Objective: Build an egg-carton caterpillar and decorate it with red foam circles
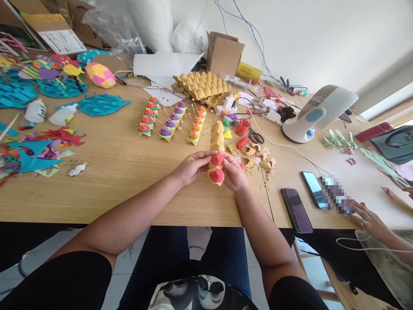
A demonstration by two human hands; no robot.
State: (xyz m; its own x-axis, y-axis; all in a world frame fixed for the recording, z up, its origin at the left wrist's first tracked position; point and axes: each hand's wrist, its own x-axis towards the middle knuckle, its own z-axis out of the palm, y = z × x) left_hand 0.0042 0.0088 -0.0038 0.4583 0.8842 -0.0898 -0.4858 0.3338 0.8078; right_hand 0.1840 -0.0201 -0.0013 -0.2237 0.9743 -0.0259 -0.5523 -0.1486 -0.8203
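A strip of brown egg-carton cups [217,144] lies lengthwise on the wooden table [122,172], with red pieces [217,168] covering its two nearest cups. My left hand [192,165] pinches the strip's near end from the left. My right hand [234,172] grips the same end from the right, fingers curled on the red covering. Just beyond stand three finished painted carton caterpillars [171,122] with pins sticking out.
Egg trays [201,86], a cardboard box [224,54], scissors [256,137] and carton scraps [258,157] lie behind. A white fan [314,114] stands at the right with two phones [297,210] near it. Another person's hand [368,219] rests at the right edge. Coloured foam cutouts [38,146] cover the left.
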